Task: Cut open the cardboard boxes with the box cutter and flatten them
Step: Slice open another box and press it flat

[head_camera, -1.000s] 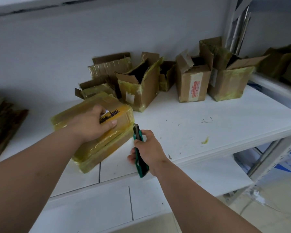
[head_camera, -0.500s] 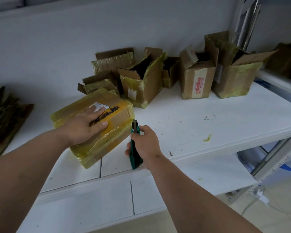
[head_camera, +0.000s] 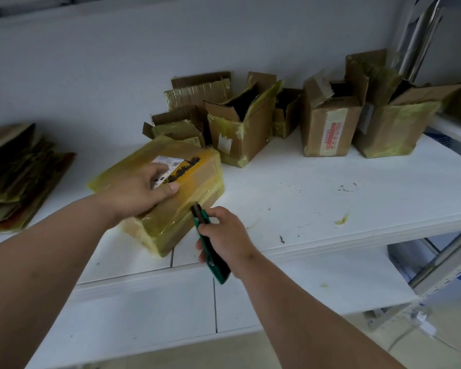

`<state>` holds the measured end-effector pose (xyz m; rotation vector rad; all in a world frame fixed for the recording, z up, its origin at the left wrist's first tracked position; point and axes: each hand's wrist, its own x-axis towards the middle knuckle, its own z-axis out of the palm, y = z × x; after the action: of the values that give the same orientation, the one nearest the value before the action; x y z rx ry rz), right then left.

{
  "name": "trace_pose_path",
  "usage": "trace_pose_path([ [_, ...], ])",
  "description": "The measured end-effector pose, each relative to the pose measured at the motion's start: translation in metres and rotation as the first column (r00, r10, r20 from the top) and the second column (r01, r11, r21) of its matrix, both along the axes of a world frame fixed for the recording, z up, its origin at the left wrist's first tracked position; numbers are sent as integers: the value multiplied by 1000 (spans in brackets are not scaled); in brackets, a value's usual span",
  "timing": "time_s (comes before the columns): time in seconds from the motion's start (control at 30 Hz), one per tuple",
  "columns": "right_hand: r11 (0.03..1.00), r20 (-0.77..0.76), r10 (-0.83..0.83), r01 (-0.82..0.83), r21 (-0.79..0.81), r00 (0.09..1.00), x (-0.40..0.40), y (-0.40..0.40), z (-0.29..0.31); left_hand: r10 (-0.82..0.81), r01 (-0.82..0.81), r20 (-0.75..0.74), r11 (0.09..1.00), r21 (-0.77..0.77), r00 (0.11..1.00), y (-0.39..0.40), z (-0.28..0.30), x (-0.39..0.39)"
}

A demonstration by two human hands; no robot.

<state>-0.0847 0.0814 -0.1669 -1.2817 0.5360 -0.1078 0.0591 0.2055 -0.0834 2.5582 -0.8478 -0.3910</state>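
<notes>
Left hand (head_camera: 144, 191): pressed palm-down on top of the taped box (head_camera: 168, 193), fingers spread flat across its white shipping label (head_camera: 167, 167); it pins the box and clasps nothing.
Right hand (head_camera: 224, 235): fist wrapped tight around the green box cutter (head_camera: 210, 245); thumb on the upper handle, the butt sticking out below the heel of the hand.
Cutter: long, slim, green-and-black; its long axis runs from the near right up to the far left, the dark tip meeting the near right side of the taped box, just beyond the knuckles.
Taped box: flat, rectangular cardboard sheathed in glossy yellow-tinted tape; lying askew near the front edge of the white shelf (head_camera: 330, 198), one corner toward the camera.
Opened boxes (head_camera: 328, 129): brown corrugated cardboard, flaps up, patched with the same tape; clustered at the back against the wall.
Flattened cardboard (head_camera: 16, 174): a layered pile at the far left of the shelf.
Shelf: smooth white board, scuffed and spotted with tape scraps.
</notes>
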Motion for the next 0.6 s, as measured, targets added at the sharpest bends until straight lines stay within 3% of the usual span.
trace_pose_path([
  [0.2,1000,19,-22,22,-11,1000,12,-3,2,-127,149,-254,986,70,959,49,13,5],
  [0.43,997,22,78,-78,18,997,-5,9,2,-169,172,-35,959,227,985,54,3,-3],
  [0.6,989,53,148,-149,17,988,-28,21,-9,-172,163,20,958,235,985,51,1,-10],
])
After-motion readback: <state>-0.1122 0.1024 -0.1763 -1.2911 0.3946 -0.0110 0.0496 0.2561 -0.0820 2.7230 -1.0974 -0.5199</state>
